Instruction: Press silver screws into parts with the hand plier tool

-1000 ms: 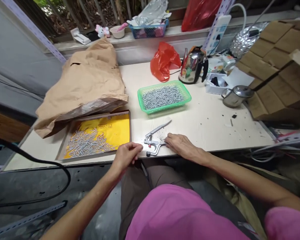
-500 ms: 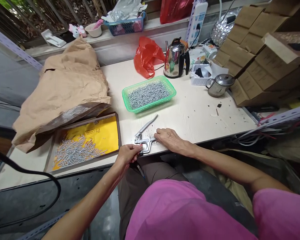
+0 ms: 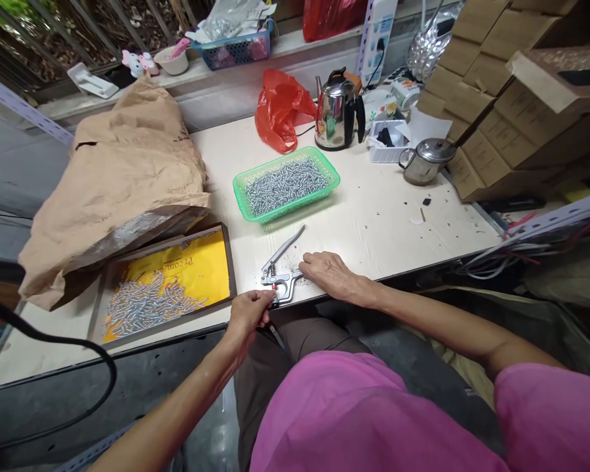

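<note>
Silver hand pliers [image 3: 288, 280] with a coil spring lie near the table's front edge, one long handle [image 3: 286, 249] raised away from me. My left hand [image 3: 248, 311] is closed in a pinch at their left end, beside a small red and black part [image 3: 275, 294]. What its fingertips hold is too small to make out. My right hand [image 3: 327, 272] is closed at the end of the lower handle, its fingertips against it. Ahead, a green plastic basket [image 3: 288, 213] holds many small metal pins. At left, a shallow tray [image 3: 231, 262] with a yellow lining holds more loose metal pins [image 3: 150, 303].
Large brown paper [image 3: 128, 157] covers the tray's back side. A red plastic bag [image 3: 280, 115], an electric kettle [image 3: 337, 115], a small white basket [image 3: 387, 154] and a lidded metal pot [image 3: 427, 164] stand behind. Cardboard boxes [image 3: 511, 124] are stacked at right. Small scraps dot the table.
The whole view has shifted slightly. My left hand has drawn down a little from the pliers, baring more of the red and black part. My right hand stays at the lower handle.
</note>
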{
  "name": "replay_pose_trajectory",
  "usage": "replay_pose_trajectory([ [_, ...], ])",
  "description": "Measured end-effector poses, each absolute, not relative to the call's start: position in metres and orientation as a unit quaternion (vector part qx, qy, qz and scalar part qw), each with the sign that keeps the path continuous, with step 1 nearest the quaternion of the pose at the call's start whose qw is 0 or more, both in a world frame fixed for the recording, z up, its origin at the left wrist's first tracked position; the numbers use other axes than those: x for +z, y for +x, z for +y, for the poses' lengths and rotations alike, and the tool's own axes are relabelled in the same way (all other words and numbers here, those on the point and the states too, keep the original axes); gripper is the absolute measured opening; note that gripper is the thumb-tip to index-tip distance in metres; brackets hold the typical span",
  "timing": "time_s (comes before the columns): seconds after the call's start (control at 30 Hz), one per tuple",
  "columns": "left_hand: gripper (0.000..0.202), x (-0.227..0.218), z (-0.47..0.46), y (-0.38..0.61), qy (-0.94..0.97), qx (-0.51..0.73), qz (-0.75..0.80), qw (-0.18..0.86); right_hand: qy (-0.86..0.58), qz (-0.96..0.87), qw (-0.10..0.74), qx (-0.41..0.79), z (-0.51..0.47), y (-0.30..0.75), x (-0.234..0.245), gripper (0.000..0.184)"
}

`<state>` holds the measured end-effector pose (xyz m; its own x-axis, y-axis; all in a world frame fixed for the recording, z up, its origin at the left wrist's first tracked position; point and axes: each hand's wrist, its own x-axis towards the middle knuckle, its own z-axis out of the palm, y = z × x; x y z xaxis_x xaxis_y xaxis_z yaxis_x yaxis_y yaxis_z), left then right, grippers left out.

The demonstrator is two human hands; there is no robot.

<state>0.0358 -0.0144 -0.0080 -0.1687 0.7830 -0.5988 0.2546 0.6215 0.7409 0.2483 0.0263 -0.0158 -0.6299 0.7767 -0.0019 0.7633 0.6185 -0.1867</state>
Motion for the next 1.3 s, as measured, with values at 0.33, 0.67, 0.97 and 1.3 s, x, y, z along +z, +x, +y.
replay_pose_trajectory([
  [0.33, 0.035, 0.001, 0.004, 0.03, 0.329, 0.13, 0.695, 0.626, -0.436, -0.891, 0.013, 0.126, 0.027, 0.249, -0.003, 0.018],
  [0.67, 0.033, -0.001, 0.0, 0.031, 0.307, 0.147, 0.702, 0.626, -0.367, -0.922, -0.005, 0.125, 0.09, 0.254, -0.005, 0.096],
  [0.97, 0.04, 0.0, -0.005, 0.035, 0.311, 0.149, 0.716, 0.607, -0.364, -0.928, -0.024, 0.079, 0.083, 0.245, 0.004, 0.064],
  [1.3, 0.026, 0.005, -0.015, 0.04, 0.701, 0.126, 0.671, 0.208, -0.377, -0.921, -0.002, 0.095, 0.069, 0.245, 0.002, 0.042],
])
